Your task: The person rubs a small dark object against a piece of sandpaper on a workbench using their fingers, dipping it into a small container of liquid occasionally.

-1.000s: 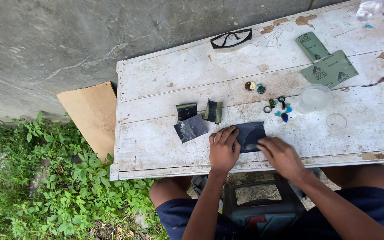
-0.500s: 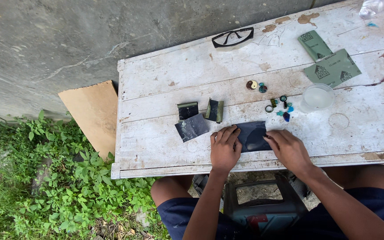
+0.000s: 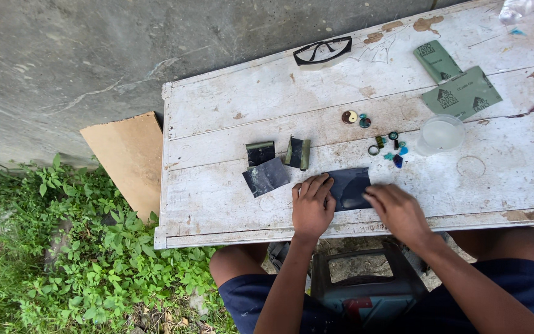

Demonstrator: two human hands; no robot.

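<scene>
A dark, wet-looking rectangular sheet of abrasive paper [image 3: 348,187] lies flat near the front edge of a weathered white-painted wooden table [image 3: 217,204], between the person's two hands. The left hand [image 3: 312,205] rests palm down with its fingers spread flat on the left end of the sheet, pinning it to the boards rather than clasping it. The right hand [image 3: 398,210] lies over the sheet's right end with its fingers bent downward; whether they pinch something small against the paper cannot be told. Just to the left of the sheet lie a smaller dark square of abrasive paper [image 3: 266,177], a curled dark scrap with a pale upper edge [image 3: 259,152] and a folded dark piece standing on edge [image 3: 297,153]. Beyond the right hand sit a scatter of small coloured stones and rings [image 3: 389,147] and, beside them, a clear round plastic cup of cloudy water [image 3: 440,133]. Farther back lie two green sheets of sandpaper [image 3: 458,93], and near the far edge a pair of clear safety glasses with a dark frame [image 3: 322,51]. A brown cardboard panel [image 3: 128,158] leans at the table's left side above green weeds [image 3: 75,260], and a dark plastic jerrycan [image 3: 366,291] stands between the person's knees.
</scene>
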